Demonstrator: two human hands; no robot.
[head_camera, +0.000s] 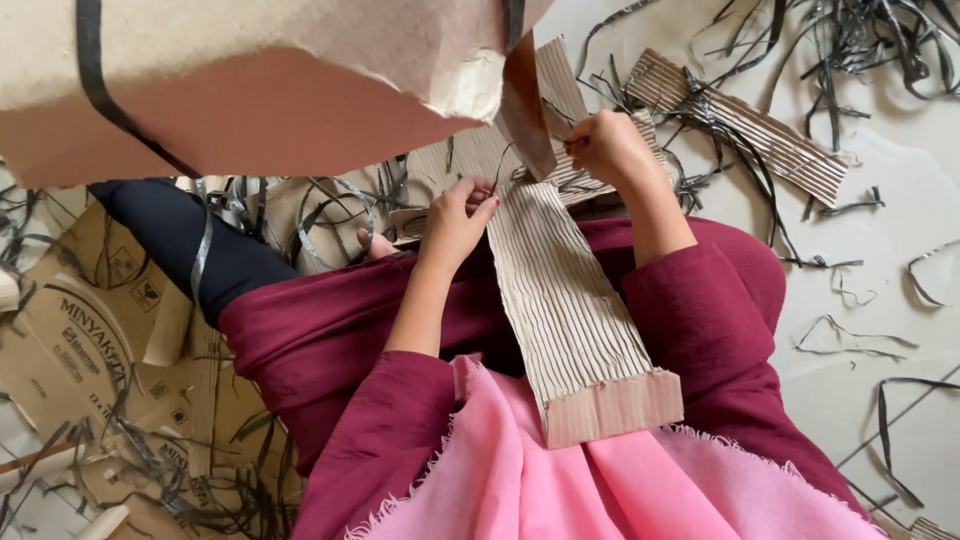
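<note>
Pinching a thin black strap (497, 180) between its fingertips, the left hand (458, 222) rests on the corrugated cardboard strip (570, 300) — this strip lies along the person's lap. The right hand (608, 148) is closed on the strip's far end, near a second strip (745, 125) on the floor (900, 330).

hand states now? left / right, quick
Left hand: closed, pinching the edge of the corrugated cardboard strip on the lap.
Right hand: closed, gripping the strip's far end.
</note>
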